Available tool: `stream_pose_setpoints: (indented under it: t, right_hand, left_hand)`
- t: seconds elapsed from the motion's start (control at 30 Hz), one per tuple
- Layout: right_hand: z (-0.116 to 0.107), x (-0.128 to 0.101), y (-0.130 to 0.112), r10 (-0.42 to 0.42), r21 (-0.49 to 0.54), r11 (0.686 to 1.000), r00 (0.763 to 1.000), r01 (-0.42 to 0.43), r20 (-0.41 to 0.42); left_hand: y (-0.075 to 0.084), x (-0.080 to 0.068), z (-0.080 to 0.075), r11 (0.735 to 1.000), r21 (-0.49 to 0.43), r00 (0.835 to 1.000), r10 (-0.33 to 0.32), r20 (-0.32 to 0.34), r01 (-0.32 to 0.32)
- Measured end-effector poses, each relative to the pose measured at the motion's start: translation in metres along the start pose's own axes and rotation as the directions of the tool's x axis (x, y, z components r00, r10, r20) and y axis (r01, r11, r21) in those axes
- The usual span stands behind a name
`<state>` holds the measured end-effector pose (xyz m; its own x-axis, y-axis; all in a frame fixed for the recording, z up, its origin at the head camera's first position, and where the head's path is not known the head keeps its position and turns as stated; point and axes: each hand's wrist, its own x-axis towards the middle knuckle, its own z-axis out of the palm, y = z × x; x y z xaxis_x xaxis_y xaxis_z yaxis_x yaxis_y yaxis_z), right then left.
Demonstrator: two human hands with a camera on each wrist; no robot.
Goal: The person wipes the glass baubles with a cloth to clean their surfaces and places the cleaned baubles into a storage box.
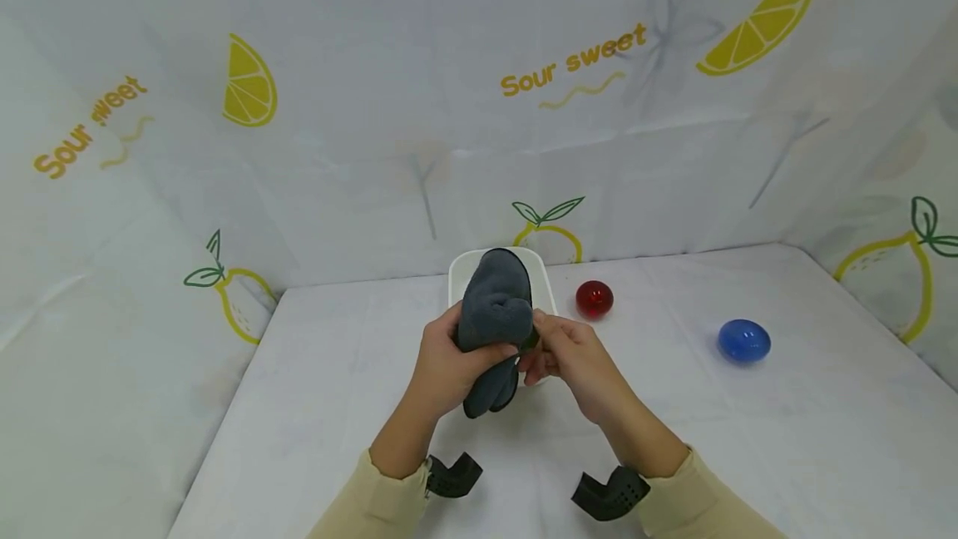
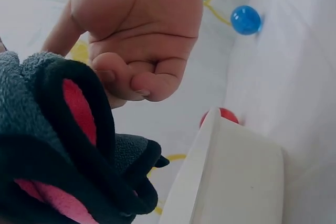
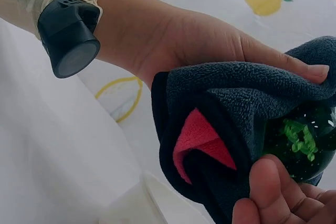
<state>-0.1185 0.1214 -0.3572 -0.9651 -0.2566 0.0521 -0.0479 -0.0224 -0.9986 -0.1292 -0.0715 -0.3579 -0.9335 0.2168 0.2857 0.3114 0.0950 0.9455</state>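
My left hand (image 1: 441,364) gripped the grey cloth (image 1: 494,314) over the white tub (image 1: 458,271), while my right hand (image 1: 565,356) pinched a green ball (image 3: 304,142) against it.

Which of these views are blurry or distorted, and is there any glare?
Head view: sharp, wide-angle bending at the edges, soft even light. Left wrist view: right hand and grey cloth close and soft. Right wrist view: green ball shows small glints.

A white tub (image 1: 544,273) sits on the white tablecloth (image 1: 748,439). A red ball (image 1: 595,299) lies just right of the tub. A blue ball (image 1: 744,340) lies farther right, well apart.
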Motion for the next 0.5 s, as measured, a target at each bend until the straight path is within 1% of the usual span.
stream_pose_setpoints:
  t: [0.13,0.23,0.3,0.37,0.43,0.5]
  right_hand:
    - [0.0006,-0.0019,0.0007,-0.004,-0.001,1.000,1.000,0.004,-0.005]
    - [0.0008,-0.0034,0.0001,-0.039,-0.035,0.999,0.999,0.038,-0.023]
    - [0.0010,-0.0042,-0.0004,-0.087,-0.090,0.992,0.995,0.083,-0.043]
    - [0.0013,-0.0048,-0.0009,-0.140,-0.155,0.979,0.988,0.128,-0.065]
    - [0.0022,-0.0055,-0.0016,-0.184,-0.232,0.960,0.979,0.159,-0.090]
    - [0.0032,-0.0067,-0.0021,-0.217,-0.308,0.936,0.969,0.172,-0.118]
  left_hand:
    - [0.0000,-0.0002,0.0005,1.000,0.006,1.000,-0.019,-0.010,0.019]
    - [0.0000,0.0002,-0.0003,1.000,0.016,0.999,-0.025,-0.020,0.025]
    - [0.0001,0.0008,-0.0012,0.999,0.018,0.999,-0.031,-0.023,0.031]
    - [-0.0007,0.0016,-0.0021,0.999,0.007,0.999,-0.035,-0.020,0.035]
    - [-0.0007,0.0019,-0.0027,0.999,-0.006,0.999,-0.037,-0.012,0.037]
    - [-0.0007,0.0020,-0.0031,0.999,-0.016,0.999,-0.035,-0.004,0.035]
